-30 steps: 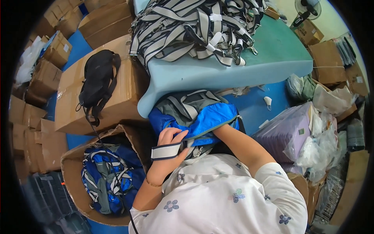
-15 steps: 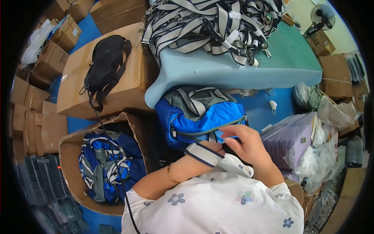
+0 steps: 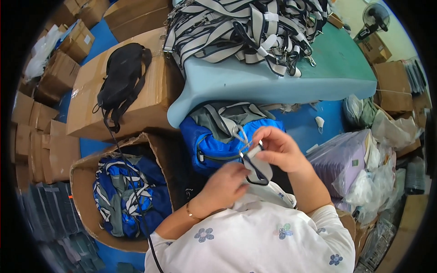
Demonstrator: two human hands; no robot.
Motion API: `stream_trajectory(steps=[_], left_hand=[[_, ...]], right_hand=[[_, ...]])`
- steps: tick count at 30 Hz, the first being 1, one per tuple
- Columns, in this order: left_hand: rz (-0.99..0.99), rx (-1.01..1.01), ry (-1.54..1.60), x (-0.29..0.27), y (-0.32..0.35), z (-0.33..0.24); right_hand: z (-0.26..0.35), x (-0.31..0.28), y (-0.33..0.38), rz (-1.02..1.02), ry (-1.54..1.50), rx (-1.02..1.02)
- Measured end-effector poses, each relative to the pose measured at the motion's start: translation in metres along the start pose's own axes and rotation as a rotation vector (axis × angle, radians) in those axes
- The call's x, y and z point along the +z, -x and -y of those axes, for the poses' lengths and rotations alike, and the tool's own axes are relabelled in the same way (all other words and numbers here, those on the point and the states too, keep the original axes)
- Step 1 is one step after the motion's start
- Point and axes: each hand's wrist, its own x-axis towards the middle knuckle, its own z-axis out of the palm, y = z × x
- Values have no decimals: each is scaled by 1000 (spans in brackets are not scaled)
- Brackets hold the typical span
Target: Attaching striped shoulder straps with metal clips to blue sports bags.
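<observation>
Dark-edged webbing loop [image 3: 262, 169] pinched by right hand [image 3: 278, 149]; left hand [image 3: 226, 184] alongside, blurred, grip unclear; glossy blue bag [image 3: 215, 148] seen beyond.

The bag [image 3: 211, 146] lies between the person and the table [image 3: 268, 87], with the left hand [image 3: 225, 184] and right hand [image 3: 278, 148] on its near side and one strap [image 3: 263, 166] between them. On the table is a heap of straps [image 3: 223, 43]; to its left, a pouch [image 3: 123, 73] lies on a carton [image 3: 91, 100], and nearer than that stands an open box [image 3: 83, 195] with bags [image 3: 119, 204] in it, a cord [image 3: 129, 173] crossing above. Right of the bag sits a stack [image 3: 334, 157], and a fan [image 3: 376, 18] stands beyond the table's right end.
</observation>
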Motion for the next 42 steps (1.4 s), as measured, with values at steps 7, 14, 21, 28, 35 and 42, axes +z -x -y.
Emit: stream_trajectory(steps=[7,14,21,28,35,42], left_hand=[[-510,-230,-419,-21,34,35],[-346,-326,-812,-29,30,37],[-164,-361,-791,-38,31,46],[-282,-289,-351,-43,30,44],[-610,-532,139,-9,47,37],[-406,-223,-87,-19,44,23]], right_hand=[[27,-20,-21,83,113,127],[4,14,-14,366,702,394],[-19,16,-4,352,1146,260],[-45,4,4,219,798,194],[-63,21,17,130,293,332],[-63,49,5,-150,655,370]])
